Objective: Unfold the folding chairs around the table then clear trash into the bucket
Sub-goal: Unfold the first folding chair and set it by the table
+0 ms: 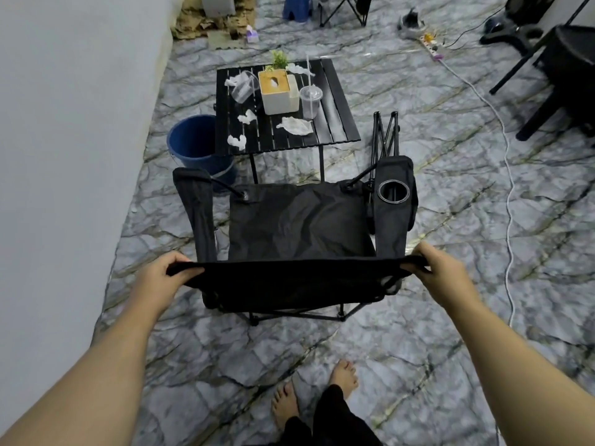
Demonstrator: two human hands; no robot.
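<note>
A black fabric folding chair (pixel 299 226) stands spread open in front of me, facing the low black slatted table (pixel 335 101). My left hand (pixel 167 272) grips the left top corner of its backrest, and my right hand (pixel 438 268) grips the right top corner. On the table lie several crumpled white tissues (pixel 294 126), a clear lidded cup with a straw (pixel 309 101) and a tipped clear cup (pixel 243 88). A blue bucket (pixel 193 143) stands on the floor at the table's left. A second folding chair (pixel 384 136), still folded, stands right of the table.
A white tissue box with a small plant (pixel 277 91) sits mid-table. A white wall (pixel 64 156) runs along the left. A white cable (pixel 507 175) and power strip cross the floor at right, near black chairs (pixel 560 75). A blue stool (pixel 296 8) stands far back.
</note>
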